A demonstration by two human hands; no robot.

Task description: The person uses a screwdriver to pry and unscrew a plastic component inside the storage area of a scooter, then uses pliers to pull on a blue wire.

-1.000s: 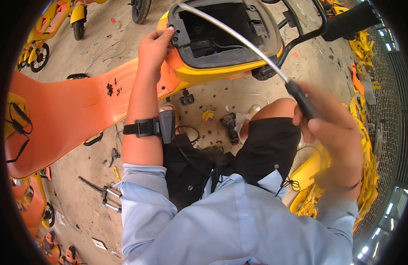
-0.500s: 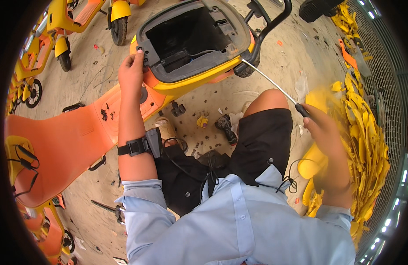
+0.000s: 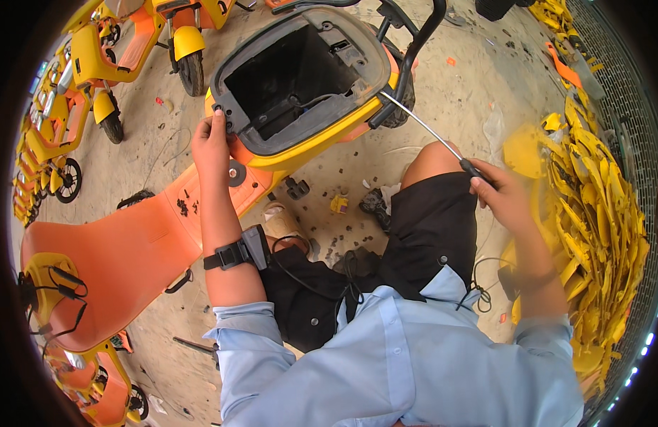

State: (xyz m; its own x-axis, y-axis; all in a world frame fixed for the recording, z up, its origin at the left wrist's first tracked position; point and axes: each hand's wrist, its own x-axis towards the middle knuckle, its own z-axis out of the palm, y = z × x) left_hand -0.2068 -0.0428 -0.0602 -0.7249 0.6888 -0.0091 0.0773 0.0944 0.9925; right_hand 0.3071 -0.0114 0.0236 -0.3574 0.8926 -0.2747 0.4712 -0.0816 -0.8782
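Observation:
In front of me is a yellow and orange electric scooter (image 3: 300,160) with an open black compartment (image 3: 275,85) framed by a dark grey rim (image 3: 272,144). My left hand (image 3: 211,146) is closed at the rim's left corner, with its fingertips against the edge. My right hand (image 3: 501,193) grips the black handle of a long screwdriver (image 3: 423,127). The shaft slants up to the left, and its tip meets the right side of the rim beside a black tubular bar (image 3: 419,57). A cable lies inside the compartment.
Small dark screws or bits (image 3: 188,206) lie on the orange footboard (image 3: 115,267). A yellow panel heap (image 3: 592,249) rises at the right. More scooters (image 3: 115,53) stand at the left. A dark power tool (image 3: 375,208) rests on the floor near my right knee.
My right hand has shifted slightly left and is less blurred; the screwdriver tip stays at the rim's right side. My left hand keeps its place at the corner. The view has shifted slightly.

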